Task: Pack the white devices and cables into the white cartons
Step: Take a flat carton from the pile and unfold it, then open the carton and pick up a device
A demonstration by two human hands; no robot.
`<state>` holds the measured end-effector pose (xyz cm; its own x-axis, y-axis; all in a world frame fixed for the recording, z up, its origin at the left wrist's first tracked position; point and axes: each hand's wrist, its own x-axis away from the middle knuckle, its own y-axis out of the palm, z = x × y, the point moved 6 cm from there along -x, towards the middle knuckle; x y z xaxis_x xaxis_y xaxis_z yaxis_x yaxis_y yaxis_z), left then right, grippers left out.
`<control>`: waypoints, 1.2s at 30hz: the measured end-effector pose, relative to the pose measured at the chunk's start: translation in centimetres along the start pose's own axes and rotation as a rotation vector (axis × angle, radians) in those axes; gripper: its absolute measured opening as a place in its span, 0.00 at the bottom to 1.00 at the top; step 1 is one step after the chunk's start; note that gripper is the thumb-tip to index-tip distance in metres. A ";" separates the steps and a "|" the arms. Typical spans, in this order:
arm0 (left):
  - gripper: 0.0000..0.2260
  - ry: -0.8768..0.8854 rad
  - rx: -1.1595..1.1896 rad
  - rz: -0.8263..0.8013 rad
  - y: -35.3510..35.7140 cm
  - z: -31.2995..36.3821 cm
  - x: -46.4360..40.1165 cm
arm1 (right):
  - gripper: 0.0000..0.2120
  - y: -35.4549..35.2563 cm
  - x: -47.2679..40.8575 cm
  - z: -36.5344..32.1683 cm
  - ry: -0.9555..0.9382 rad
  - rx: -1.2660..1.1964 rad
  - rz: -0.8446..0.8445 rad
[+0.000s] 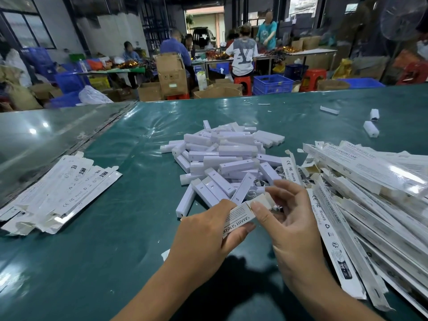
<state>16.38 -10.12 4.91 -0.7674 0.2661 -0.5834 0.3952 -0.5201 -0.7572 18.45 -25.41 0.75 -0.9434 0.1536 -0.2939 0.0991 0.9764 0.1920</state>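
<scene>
My left hand [208, 232] grips a long white carton [239, 216] printed "SMART SENSOR", its far end pointing away from me. My right hand [289, 218] pinches the carton's open end flap [262, 201] between thumb and fingers. Just beyond my hands lies a heap of white bar-shaped devices [222, 158] on the green table [115, 262]. Small coiled cables [281, 170] show at the heap's right edge. A large pile of flat white cartons [370, 193] spreads to the right of my right hand.
A smaller stack of white cartons [60, 195] lies at the left of the table. A few loose white devices [371, 128] sit at the far right. Beyond the table, people work among cardboard boxes [171, 75], blue crates [272, 84] and red stools.
</scene>
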 end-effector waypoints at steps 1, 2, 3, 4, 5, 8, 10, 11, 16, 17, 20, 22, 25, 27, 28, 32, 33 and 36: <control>0.23 0.002 0.005 -0.005 0.0 0.0 0.0 | 0.25 0.2 -0.1 0.6 0.096 -0.069 -0.053; 0.23 0.009 0.003 -0.010 0.0 0.1 0.0 | 0.24 0.7 0.0 0.9 0.179 -0.106 -0.132; 0.22 0.020 -0.010 -0.012 0.0 0.1 -0.1 | 0.19 1.1 0.1 0.7 0.201 -0.101 -0.213; 0.21 0.028 -0.028 -0.012 0.0 0.1 -0.1 | 0.13 1.4 0.2 0.4 0.169 -0.030 -0.260; 0.20 0.030 -0.038 -0.013 0.0 0.1 -0.1 | 0.11 1.4 0.3 0.1 0.114 0.062 -0.272; 0.19 0.012 -0.046 -0.036 0.2 -0.3 0.0 | 0.14 1.7 0.9 -0.2 0.044 0.191 -0.340; 0.21 0.020 -0.087 -0.036 0.2 -0.4 0.0 | 0.20 2.2 1.4 -0.3 0.037 0.274 -0.417; 0.21 0.020 -0.092 -0.044 0.3 -0.5 0.1 | 0.22 2.2 1.5 -0.4 0.018 0.312 -0.419; 0.20 0.078 -0.200 -0.038 0.3 0.0 0.1 | 0.15 1.6 1.1 -0.6 -0.036 0.369 -0.329; 0.20 0.082 -0.205 -0.031 0.2 0.0 0.0 | 0.14 1.6 1.0 -0.6 -0.038 0.360 -0.327; 0.20 0.093 -0.193 -0.029 0.3 -0.1 0.1 | 0.13 1.4 0.8 -0.8 -0.037 0.283 -0.308; 0.20 0.086 -0.170 -0.035 0.3 -0.1 0.1 | 0.11 1.3 0.7 -0.8 -0.018 0.237 -0.294; 0.20 0.098 -0.172 -0.044 0.5 0.0 0.1 | 0.10 1.3 0.8 -0.6 -0.010 0.257 -0.266; 0.21 0.100 -0.185 -0.052 0.5 0.1 0.1 | 0.11 1.4 1.1 -0.5 -0.005 0.309 -0.258; 0.22 0.099 -0.197 -0.053 0.4 0.1 0.1 | 0.12 1.3 1.1 -0.5 -0.004 0.342 -0.261; 0.23 0.100 -0.213 -0.141 0.5 0.4 0.0 | 0.29 1.0 1.1 -0.4 0.015 0.302 -0.311; 0.25 0.097 -0.212 -0.174 0.7 0.6 0.0 | 0.33 1.4 1.2 -0.1 0.043 0.278 -0.355; 0.23 0.167 -0.178 -0.204 1.4 1.2 0.4 | 0.39 2.7 1.8 0.7 0.089 0.292 -0.472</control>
<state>16.00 -11.70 3.92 -0.7525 0.4874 -0.4429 0.3346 -0.2962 -0.8946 17.23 -22.39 0.12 -0.9283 -0.3118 -0.2027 -0.2692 0.9394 -0.2123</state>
